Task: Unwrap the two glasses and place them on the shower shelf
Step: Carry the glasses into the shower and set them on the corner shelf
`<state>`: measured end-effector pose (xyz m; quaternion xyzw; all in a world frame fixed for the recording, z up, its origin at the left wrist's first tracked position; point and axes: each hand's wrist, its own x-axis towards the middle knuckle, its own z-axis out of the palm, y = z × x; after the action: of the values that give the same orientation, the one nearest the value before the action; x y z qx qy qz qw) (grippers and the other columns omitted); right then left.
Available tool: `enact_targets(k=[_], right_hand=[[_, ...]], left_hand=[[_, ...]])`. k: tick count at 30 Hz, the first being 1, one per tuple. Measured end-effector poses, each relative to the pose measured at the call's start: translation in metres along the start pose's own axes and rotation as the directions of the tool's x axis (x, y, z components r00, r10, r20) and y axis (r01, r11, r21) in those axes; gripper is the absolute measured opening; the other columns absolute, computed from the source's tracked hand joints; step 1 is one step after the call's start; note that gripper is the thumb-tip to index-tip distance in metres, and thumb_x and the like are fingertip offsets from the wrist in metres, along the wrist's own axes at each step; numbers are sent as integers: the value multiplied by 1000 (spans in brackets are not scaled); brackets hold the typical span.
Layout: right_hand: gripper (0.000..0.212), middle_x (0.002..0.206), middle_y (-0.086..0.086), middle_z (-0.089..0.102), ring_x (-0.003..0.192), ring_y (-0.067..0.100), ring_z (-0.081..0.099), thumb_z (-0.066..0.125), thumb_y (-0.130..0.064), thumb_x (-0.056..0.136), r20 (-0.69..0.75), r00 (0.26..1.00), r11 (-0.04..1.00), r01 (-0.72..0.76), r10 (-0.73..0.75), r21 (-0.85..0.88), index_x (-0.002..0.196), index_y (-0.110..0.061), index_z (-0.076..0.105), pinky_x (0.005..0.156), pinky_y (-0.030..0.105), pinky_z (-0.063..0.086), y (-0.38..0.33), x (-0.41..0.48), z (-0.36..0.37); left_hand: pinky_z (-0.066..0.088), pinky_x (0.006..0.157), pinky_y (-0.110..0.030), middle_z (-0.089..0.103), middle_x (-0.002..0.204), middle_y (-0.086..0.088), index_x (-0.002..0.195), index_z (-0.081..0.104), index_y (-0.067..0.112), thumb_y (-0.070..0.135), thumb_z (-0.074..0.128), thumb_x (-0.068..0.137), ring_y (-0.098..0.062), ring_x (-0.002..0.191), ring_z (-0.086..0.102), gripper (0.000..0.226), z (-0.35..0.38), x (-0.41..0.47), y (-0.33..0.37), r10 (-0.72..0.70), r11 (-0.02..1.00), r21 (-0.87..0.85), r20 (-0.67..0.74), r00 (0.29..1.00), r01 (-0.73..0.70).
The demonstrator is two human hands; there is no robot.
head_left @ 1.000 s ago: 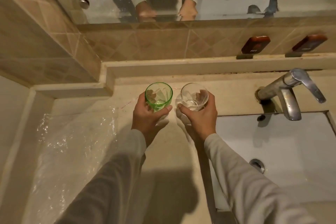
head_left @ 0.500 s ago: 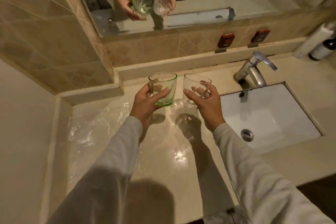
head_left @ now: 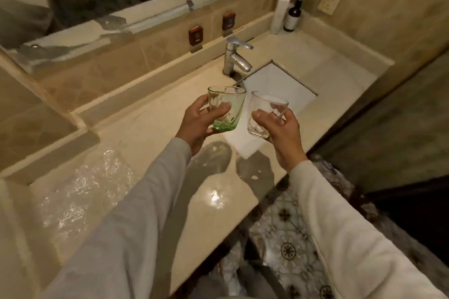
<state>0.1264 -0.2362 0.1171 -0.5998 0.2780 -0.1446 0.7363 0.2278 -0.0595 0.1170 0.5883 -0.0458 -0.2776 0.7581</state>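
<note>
A beige vanity countertop (head_left: 150,143) lies beneath both hands, with its white sink (head_left: 279,85) just beyond them. The left hand (head_left: 196,126) curls its fingers round the green glass (head_left: 227,114), held above the counter. The right hand (head_left: 281,133) grips the clear glass (head_left: 263,114) just beside it. Crinkled plastic wrap (head_left: 80,192) lies left of the left forearm.

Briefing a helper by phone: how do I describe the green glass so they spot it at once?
Find the chrome faucet at the white sink basin; in front of it two hands each hold a tumbler. The green-tinted glass tumbler is in the left hand; the clear glass tumbler in the right hand has no tint.
</note>
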Motion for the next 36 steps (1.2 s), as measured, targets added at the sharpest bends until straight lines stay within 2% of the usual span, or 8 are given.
enact_targets(k=[3, 6, 10, 14, 19, 24, 32, 36], right_hand=[[68, 121, 14, 72, 118, 24, 68, 94, -31, 59, -133, 991, 999, 22, -18, 29, 117, -21, 61, 99, 45, 57, -6, -18, -54], [59, 122, 9, 71, 119, 18, 67, 87, -15, 77, -256, 967, 998, 31, -19, 45, 127, -16, 56, 86, 23, 59, -12, -42, -118], [55, 112, 2, 73, 96, 2, 74, 80, -6, 84, -413, 910, 995, 66, -30, 73, 131, -11, 51, 72, 15, 56, -16, -88, -201], [55, 118, 6, 72, 99, 4, 74, 83, -13, 82, -600, 800, 992, 83, -10, 94, 128, -17, 53, 74, 16, 57, -14, -147, -296], [56, 115, 0, 73, 103, 4, 72, 82, -17, 83, -758, 652, 990, 122, -21, 77, 130, -15, 52, 81, 19, 58, -21, -224, -404], [56, 116, -3, 70, 103, -3, 70, 81, -12, 85, -848, 528, 981, 183, -45, 62, 132, -14, 52, 74, 15, 57, -26, -295, -498], [57, 114, -5, 71, 97, -4, 71, 82, -17, 83, -961, 274, 964, 262, -41, 33, 132, -17, 54, 65, 9, 54, -23, -395, -598], [58, 120, 3, 74, 109, 12, 72, 88, -29, 76, -989, 145, 955, 295, -20, 24, 126, -24, 57, 81, 26, 57, -20, -431, -634]], left_hand=[[60, 84, -44, 73, 114, -9, 130, 61, 14, 14, 77, 83, -25, 103, 71, 49, 57, 4, -12, -50, 999, 26, 125, 991, 47], [59, 80, -41, 72, 113, -11, 127, 61, 12, 14, 77, 83, -26, 102, 70, 46, 122, 4, -32, -105, 994, 59, 264, 959, 93], [59, 85, -46, 73, 114, -11, 126, 62, 13, 18, 77, 83, -30, 105, 70, 46, 210, -8, -68, -177, 982, 133, 420, 890, 133], [59, 83, -42, 74, 106, -7, 119, 64, 13, 18, 73, 87, -25, 100, 71, 33, 313, -42, -111, -246, 965, 216, 561, 791, 147], [59, 79, -38, 73, 108, -7, 122, 64, 9, 26, 79, 80, -21, 99, 71, 47, 433, -95, -158, -334, 939, 293, 670, 663, 178], [58, 71, -31, 77, 96, 4, 112, 65, 17, 20, 73, 88, -9, 93, 73, 26, 545, -156, -196, -395, 917, 352, 752, 528, 185], [57, 89, -41, 76, 111, -1, 126, 62, 17, 27, 76, 82, -16, 103, 72, 47, 670, -251, -245, -460, 888, 420, 831, 314, 189], [52, 100, -48, 74, 118, -5, 123, 65, 20, 29, 76, 84, -23, 111, 69, 42, 715, -285, -267, -483, 875, 460, 851, 206, 153]])
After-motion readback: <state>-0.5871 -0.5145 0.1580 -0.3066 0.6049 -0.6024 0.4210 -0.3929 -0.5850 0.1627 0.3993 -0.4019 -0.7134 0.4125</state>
